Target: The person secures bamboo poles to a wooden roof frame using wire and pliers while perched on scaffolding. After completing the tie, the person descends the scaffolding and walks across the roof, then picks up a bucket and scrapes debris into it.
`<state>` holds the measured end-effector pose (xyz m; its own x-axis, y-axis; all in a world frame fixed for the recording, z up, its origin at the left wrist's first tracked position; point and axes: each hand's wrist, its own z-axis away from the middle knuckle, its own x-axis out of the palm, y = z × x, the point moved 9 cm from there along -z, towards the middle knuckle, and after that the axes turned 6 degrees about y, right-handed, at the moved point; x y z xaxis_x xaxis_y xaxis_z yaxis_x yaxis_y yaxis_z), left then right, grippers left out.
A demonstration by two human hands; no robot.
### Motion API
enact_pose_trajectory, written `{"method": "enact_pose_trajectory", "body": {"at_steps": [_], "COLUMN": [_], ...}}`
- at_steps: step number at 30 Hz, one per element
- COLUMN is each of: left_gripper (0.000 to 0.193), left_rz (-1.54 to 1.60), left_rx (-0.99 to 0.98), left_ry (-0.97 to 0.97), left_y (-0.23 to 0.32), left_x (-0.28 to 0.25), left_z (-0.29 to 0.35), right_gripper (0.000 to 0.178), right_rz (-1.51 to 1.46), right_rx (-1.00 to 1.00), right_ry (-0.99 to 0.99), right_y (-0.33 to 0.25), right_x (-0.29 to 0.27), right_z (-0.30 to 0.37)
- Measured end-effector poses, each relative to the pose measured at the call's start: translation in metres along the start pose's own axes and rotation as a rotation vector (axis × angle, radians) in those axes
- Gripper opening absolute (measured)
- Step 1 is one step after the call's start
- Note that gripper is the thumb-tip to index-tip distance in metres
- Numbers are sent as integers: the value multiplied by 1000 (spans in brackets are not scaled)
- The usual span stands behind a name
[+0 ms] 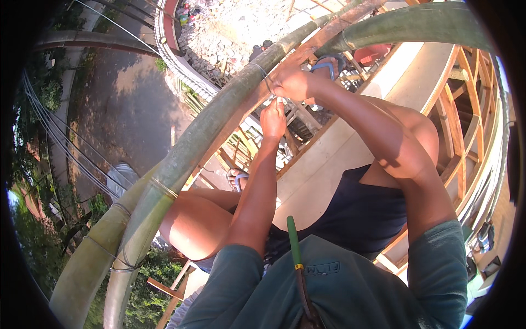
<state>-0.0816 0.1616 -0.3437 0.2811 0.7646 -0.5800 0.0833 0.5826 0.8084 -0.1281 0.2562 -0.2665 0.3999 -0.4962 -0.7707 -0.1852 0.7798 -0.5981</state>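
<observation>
A long green bamboo pole [219, 112] runs diagonally past me, lying along a brown wooden pole [244, 109]. Thin wire [259, 67] loops around the bamboo close to my fingers. My left hand [273, 119] is closed, its fingertips pinching the wire's end just below the poles. Right above it, my right hand [294, 84] is also closed at the same wire, against the brown pole; its fingers partly hide the grip. A tool with a green handle [294, 241], a yellow band and dark metal lies against my shirt.
Another thick bamboo [416, 27] crosses at the upper right. Lower left, more bamboo [98, 257] is bound with wire. Beneath me are plywood boards [318, 164] and timber framing [457, 115]. Far below lie a paved road [129, 104], rubble [230, 38] and cables [60, 131].
</observation>
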Motion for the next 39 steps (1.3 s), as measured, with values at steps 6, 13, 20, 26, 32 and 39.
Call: {"method": "enact_pose_trajectory", "body": {"at_steps": [6, 13, 20, 26, 32, 39], "left_gripper": [40, 40, 36, 36, 36, 34], "left_rz": [195, 519, 99, 148, -82, -74], "left_rx": [-128, -316, -62, -139, -45, 29], "left_ry": [81, -64, -47, 29, -100, -44], "left_y": [10, -11, 2, 14, 4, 3], "left_x": [5, 16, -15, 1, -4, -4], "left_z": [16, 26, 8, 15, 6, 2], "right_gripper": [25, 26, 28, 31, 33, 29], "right_rz": [-114, -61, -81, -52, -89, -280], "right_rx": [208, -50, 233, 93, 159, 283], "right_ry": [13, 242, -11, 115, 50, 14], "right_y": [6, 6, -9, 5, 14, 7], "right_x": [-10, -4, -17, -12, -2, -13], "right_z": [14, 15, 15, 19, 21, 28]}}
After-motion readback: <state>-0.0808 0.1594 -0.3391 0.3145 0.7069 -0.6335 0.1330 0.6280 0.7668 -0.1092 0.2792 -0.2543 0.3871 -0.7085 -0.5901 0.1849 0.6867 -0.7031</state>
